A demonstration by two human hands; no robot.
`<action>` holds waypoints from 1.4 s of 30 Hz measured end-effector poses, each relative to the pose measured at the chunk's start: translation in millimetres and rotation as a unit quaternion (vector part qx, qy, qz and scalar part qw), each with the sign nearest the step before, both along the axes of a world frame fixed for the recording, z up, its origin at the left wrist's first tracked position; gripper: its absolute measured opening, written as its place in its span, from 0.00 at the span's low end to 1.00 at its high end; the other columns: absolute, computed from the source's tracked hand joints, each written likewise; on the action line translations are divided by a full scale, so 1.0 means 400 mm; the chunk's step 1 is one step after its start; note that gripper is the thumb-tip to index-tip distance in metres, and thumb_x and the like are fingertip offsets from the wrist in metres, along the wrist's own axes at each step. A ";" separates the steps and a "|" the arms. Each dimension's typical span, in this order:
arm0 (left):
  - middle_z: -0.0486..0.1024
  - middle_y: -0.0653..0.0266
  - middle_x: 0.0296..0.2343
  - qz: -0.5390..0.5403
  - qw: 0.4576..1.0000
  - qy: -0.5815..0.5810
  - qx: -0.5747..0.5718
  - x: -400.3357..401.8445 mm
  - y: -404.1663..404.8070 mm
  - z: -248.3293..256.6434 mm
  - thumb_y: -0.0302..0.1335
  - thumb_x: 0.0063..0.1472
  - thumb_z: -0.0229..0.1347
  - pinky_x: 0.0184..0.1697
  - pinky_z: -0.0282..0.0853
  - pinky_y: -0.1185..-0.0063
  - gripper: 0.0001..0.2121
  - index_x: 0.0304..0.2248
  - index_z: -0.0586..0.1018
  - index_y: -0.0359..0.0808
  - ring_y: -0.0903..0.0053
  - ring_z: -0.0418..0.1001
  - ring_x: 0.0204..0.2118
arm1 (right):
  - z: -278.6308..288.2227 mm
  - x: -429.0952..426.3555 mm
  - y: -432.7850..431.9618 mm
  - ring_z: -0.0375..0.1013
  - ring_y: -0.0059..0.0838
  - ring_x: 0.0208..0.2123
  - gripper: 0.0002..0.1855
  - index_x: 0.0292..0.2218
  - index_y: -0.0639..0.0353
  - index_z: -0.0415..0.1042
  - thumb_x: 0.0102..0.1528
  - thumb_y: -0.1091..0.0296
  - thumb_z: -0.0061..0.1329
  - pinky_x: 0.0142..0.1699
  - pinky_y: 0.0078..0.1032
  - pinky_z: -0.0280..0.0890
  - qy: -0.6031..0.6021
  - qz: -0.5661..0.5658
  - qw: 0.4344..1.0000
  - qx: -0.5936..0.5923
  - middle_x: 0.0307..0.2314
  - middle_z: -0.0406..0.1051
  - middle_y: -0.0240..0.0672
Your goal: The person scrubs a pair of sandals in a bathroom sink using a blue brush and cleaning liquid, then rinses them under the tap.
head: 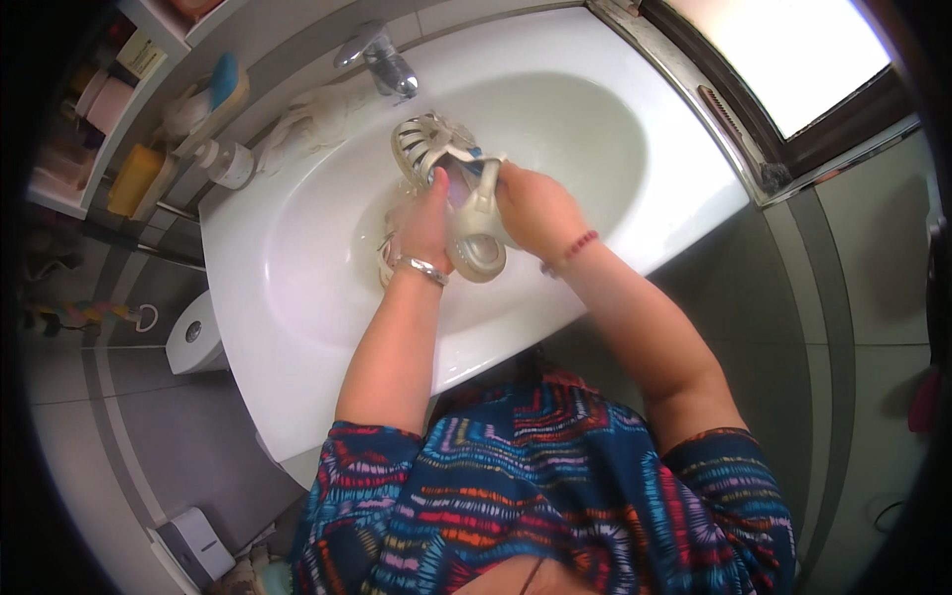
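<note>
Over the white washbasin [312, 201], a cream strappy sandal [476, 204] with a wedge heel is tilted between my hands. My left hand [428, 230] grips its side, thumb up near the opening. My right hand [539, 208] is closed at the ankle strap; a blue brush-like piece [473, 158] shows inside the shoe beside it, partly hidden, and I cannot tell what holds it. Another sandal [386, 253] lies low in the basin, mostly hidden behind my left hand. Some water appears to be in the basin.
A chrome faucet [383, 63] stands at the back rim, with a pale crumpled cloth [316, 119] to its left. Beside that are a pump bottle [227, 163], a yellow item [136, 181] and shelves with toiletries. A comb [718, 111] lies on the window ledge at right.
</note>
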State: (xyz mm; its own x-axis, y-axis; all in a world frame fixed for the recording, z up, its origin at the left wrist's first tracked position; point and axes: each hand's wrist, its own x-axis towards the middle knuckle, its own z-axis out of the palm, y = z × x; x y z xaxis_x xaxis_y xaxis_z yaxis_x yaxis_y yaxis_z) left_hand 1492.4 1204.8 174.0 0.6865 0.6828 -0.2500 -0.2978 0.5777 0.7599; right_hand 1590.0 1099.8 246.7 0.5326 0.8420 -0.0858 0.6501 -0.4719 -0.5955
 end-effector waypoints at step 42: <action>0.72 0.55 0.36 0.113 0.986 -0.120 -0.038 -0.095 0.094 0.046 0.62 0.50 0.40 0.42 0.68 0.68 0.37 0.47 0.64 0.36 0.66 0.70 0.39 | 0.017 -0.090 -0.169 0.70 0.29 0.22 0.13 0.41 0.50 0.71 0.53 0.68 0.42 0.29 0.23 0.64 0.091 0.075 0.987 0.109 0.19 0.68 0.42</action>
